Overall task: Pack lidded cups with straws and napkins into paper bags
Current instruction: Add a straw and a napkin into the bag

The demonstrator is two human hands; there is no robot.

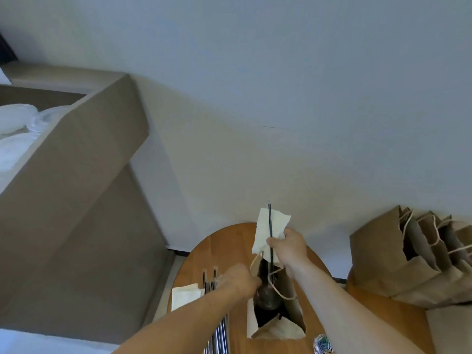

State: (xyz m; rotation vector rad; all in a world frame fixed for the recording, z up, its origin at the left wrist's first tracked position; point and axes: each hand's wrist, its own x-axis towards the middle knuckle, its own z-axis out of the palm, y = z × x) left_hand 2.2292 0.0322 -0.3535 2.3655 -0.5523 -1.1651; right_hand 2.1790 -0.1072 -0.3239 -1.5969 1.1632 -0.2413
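Keeps a tall cardboard box (76,200) of clear lids at the left, near for restocking. Lines up other paper bags (408,264) at the right, apart from the work. Grips the open bag (291,310), upright on the table (204,251), at its rim with the left hand (240,279) to spread the mouth. Pinches napkin (265,231) and straw (270,221) together in the right hand (291,249) just above that mouth, seemingly for dropping beside the cup (267,297) inside.

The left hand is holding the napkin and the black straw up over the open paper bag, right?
Not quite. It is the right hand that holds the napkin and the black straw up over the open paper bag. The left hand is lower down, gripping the bag's rim. The head view shows this.
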